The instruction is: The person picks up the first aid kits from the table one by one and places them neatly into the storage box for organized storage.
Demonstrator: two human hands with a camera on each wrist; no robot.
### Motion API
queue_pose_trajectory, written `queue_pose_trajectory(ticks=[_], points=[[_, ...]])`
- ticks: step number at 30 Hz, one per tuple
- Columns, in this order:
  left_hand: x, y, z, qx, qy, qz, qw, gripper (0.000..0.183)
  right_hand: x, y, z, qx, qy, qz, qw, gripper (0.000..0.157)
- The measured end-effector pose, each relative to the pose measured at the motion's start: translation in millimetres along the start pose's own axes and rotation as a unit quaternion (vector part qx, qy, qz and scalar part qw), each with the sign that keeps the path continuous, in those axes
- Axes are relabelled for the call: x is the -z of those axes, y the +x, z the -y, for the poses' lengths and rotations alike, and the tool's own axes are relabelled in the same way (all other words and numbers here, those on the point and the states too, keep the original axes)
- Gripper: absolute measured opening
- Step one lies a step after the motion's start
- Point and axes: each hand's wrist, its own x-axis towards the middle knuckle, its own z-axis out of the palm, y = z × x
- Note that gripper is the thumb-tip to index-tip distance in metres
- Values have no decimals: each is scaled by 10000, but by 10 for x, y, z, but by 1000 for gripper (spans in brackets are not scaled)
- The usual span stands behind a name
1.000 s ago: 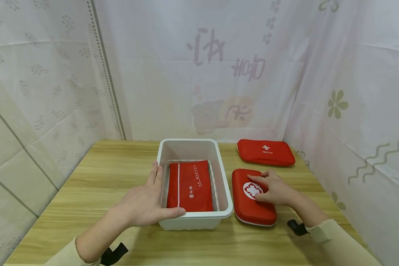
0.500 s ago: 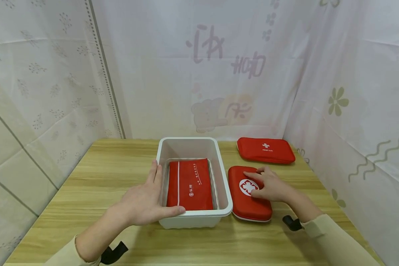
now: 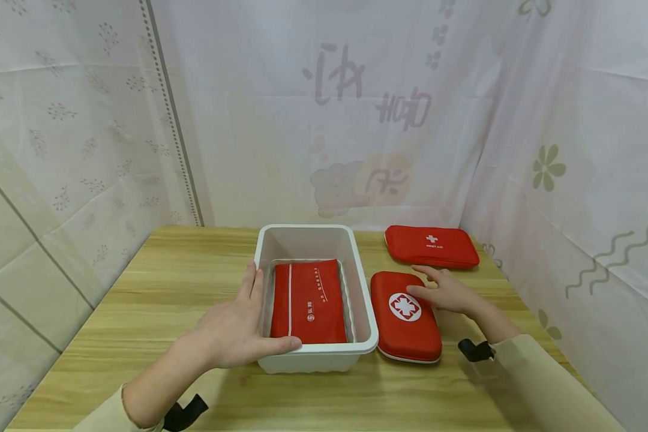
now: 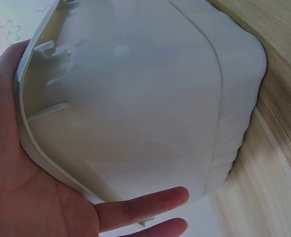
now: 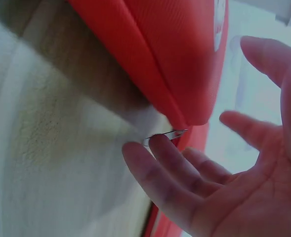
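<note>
A white plastic bin (image 3: 363,294) holds a red fabric pouch (image 3: 309,306) with white print. My left hand (image 3: 229,336) rests on the bin's near left corner, thumb along the front rim and straight fingers against the outer left side (image 4: 135,113). Just right of the bin lies a red hard-shell first-aid case (image 3: 407,336) with a white round cross emblem. My right hand (image 3: 449,294) hovers over its far right corner, fingers spread and loosely bent. In the right wrist view that hand (image 5: 234,182) holds nothing, its fingertips near the zipper pull (image 5: 172,134).
Another red first-aid case (image 3: 443,255), with a white cross, lies at the back right of the wooden table (image 3: 183,282). Printed white curtains (image 3: 281,120) enclose the table at the back and on both sides.
The emblem case slid slightly left, up to the bin, under my right hand. That hand then came off the emblem and shifted back and to the right. My left hand stayed put.
</note>
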Motion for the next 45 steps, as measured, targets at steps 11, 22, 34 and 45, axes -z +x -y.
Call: queue_pose_trajectory(ticks=[11,22,34,45], points=[[-8,6,15,-3,-29,32,10000,153,-5,328,-44,-645,1051,765,9894,96],[-7,11,4,42,13,37,10000,153,-47,305,-53,-553,1377,528,9875,88],[-13,6,10,38,-23,31,10000,152,-123,220,-117,19,3694,223,9290,56],[-9,14,13,29,-47,20,10000,153,-99,148,-131,31,3765,110,9264,59]])
